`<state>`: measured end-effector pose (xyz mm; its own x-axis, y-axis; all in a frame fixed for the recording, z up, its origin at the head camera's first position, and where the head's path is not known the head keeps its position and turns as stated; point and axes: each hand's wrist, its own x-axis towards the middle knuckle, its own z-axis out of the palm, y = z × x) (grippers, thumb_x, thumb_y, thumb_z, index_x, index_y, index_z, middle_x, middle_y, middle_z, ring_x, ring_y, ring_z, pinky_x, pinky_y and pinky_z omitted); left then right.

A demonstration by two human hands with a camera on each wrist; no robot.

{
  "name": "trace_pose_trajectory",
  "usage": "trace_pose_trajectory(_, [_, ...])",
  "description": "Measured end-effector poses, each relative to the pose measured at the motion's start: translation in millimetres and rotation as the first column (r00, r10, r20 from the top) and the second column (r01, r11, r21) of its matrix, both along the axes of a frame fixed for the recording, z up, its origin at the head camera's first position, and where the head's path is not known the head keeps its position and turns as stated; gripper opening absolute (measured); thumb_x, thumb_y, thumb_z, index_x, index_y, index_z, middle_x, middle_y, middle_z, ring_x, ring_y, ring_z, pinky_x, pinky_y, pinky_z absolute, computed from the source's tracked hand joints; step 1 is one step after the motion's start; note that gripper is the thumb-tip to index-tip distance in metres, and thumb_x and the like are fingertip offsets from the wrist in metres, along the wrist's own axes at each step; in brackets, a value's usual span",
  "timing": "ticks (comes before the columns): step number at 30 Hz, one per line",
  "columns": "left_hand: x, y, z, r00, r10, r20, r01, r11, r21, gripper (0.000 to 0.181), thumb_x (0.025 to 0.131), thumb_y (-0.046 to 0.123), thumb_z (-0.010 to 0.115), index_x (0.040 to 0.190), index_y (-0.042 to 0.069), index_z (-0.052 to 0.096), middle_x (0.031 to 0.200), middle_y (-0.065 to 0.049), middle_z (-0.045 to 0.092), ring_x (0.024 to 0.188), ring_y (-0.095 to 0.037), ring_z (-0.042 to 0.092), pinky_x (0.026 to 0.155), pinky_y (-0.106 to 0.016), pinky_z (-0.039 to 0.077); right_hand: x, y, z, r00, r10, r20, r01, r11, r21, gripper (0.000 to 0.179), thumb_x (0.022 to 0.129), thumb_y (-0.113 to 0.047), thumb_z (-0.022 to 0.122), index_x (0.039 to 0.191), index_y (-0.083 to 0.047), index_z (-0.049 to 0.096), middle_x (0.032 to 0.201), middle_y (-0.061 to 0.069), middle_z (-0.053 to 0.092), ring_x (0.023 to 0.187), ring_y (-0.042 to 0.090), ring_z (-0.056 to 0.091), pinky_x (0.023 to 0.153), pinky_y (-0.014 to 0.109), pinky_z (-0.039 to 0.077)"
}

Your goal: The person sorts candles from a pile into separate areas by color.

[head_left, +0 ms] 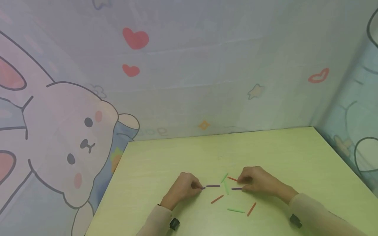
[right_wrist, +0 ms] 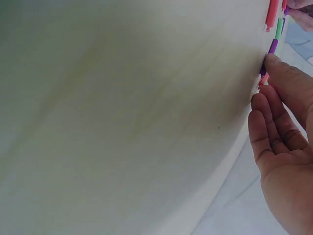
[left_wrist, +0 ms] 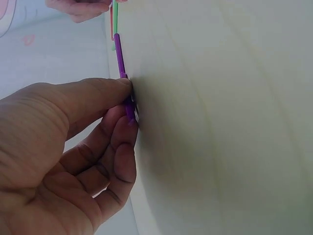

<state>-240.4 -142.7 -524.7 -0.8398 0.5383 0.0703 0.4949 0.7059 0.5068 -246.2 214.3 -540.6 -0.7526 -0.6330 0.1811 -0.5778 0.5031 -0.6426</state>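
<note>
My left hand [head_left: 184, 187] pinches a short purple stick [left_wrist: 129, 110] between thumb and fingertips, low over the table. A second purple stick [head_left: 213, 186] lies just beyond its tip, nearly in line. On the other side, my right hand [head_left: 260, 182] has its thumb on another purple stick [right_wrist: 273, 46], with the fingers curled in behind it. A red stick [head_left: 232, 179] pokes out by the right index fingertip. Between the hands lie two green sticks, one slanted [head_left: 224, 178] and one steeper [head_left: 226, 187]. The gripped ends are partly hidden by fingers.
Nearer the front of the pale yellow-green table [head_left: 159, 157] lie a red stick [head_left: 217, 199], a green stick [head_left: 236, 210] and another red stick [head_left: 251, 209]. A printed cloth [head_left: 189, 98] with a rabbit and hearts hangs behind the table's back edge.
</note>
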Motion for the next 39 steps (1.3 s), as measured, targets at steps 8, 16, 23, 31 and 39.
trace_pose_trajectory(8, [0.1,0.4,2.1,1.0,0.012,0.006,-0.011,1.0,-0.004,0.005,0.087,0.012,0.085,0.089,0.016,0.084,0.082,0.01,0.077,0.072,0.002,0.064,0.069,-0.017,0.054,0.4,-1.2,2.8,1.0,0.027,0.009,-0.027,1.0,0.008,0.017,0.084,-0.011,0.086,0.099,-0.016,0.08,0.095,-0.009,0.07,0.088,0.005,0.068,0.079,0.024,0.059])
trace_pose_trajectory(16, [0.2,0.2,1.2,1.0,0.002,-0.003,-0.002,1.0,-0.008,0.005,0.086,0.012,0.085,0.09,0.016,0.084,0.082,0.011,0.076,0.071,0.003,0.063,0.068,-0.017,0.053,-0.1,-1.1,4.4,0.999,0.024,0.024,-0.024,0.999,0.039,0.015,0.085,-0.013,0.086,0.095,-0.022,0.079,0.094,-0.012,0.068,0.086,0.001,0.065,0.077,0.023,0.058])
trace_pose_trajectory(23, [-0.2,0.3,0.2,1.0,-0.015,-0.027,0.015,1.0,-0.015,0.005,0.086,0.012,0.085,0.089,0.016,0.084,0.08,0.011,0.075,0.07,0.003,0.062,0.067,-0.017,0.053,1.9,-1.6,6.5,0.999,0.03,0.025,-0.031,0.999,0.044,0.015,0.086,-0.011,0.085,0.091,-0.023,0.078,0.091,-0.013,0.068,0.083,0.001,0.064,0.075,0.023,0.058])
trace_pose_trajectory(31, [-0.6,-0.4,-0.3,0.999,-0.026,-0.032,0.025,0.999,-0.022,0.006,0.088,0.011,0.083,0.089,0.017,0.084,0.08,0.013,0.075,0.07,0.004,0.061,0.068,-0.017,0.053,3.6,-2.5,6.3,0.999,0.031,0.01,-0.032,0.998,0.048,0.016,0.087,-0.009,0.084,0.088,-0.023,0.077,0.088,-0.014,0.067,0.08,0.001,0.062,0.073,0.023,0.056])
trace_pose_trajectory(39, [-1.0,-1.8,0.3,1.0,-0.016,-0.019,0.016,1.0,-0.017,0.005,0.09,0.014,0.081,0.091,0.017,0.084,0.084,0.013,0.076,0.074,0.004,0.062,0.07,-0.018,0.053,4.1,-2.1,7.2,0.999,0.035,0.019,-0.036,0.998,0.045,0.015,0.088,-0.008,0.082,0.088,-0.022,0.076,0.088,-0.013,0.067,0.079,0.001,0.061,0.071,0.023,0.056])
